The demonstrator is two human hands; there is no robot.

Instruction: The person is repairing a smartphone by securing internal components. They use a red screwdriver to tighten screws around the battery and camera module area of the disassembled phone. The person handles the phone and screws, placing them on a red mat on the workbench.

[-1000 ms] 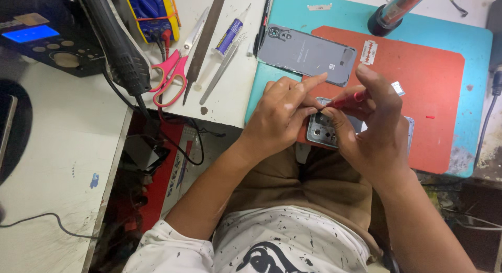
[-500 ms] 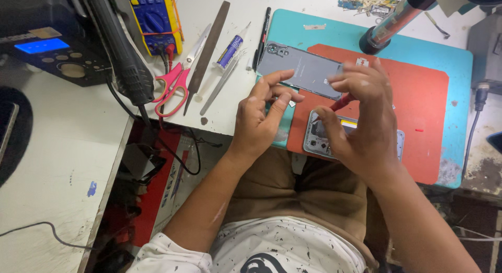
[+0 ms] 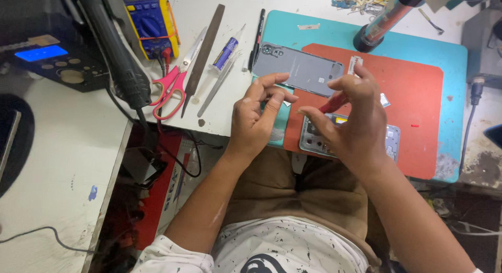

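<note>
My right hand (image 3: 361,126) grips a red-handled tool (image 3: 335,102) and hovers over an opened phone (image 3: 391,141) that lies on the red mat (image 3: 418,95). My left hand (image 3: 256,121) is raised just left of it, above the table edge, with thumb and forefinger pinched together. A tiny pale speck shows at those fingertips; I cannot tell whether it is held. The phone's grey back cover (image 3: 306,70) lies flat behind both hands, partly on the teal mat (image 3: 444,53).
Left of the mats lie red-handled scissors (image 3: 168,90), a long file (image 3: 205,48), a small glue tube (image 3: 226,52), tweezers (image 3: 217,87) and a black pen (image 3: 256,38). A yellow multimeter (image 3: 149,19), a hot-air handle (image 3: 117,59) and a station with a blue display (image 3: 44,56) stand further left.
Both hands have lifted off the phone. My left hand has drawn away to the left and pinched its fingers; my right hand still holds the red tool.
</note>
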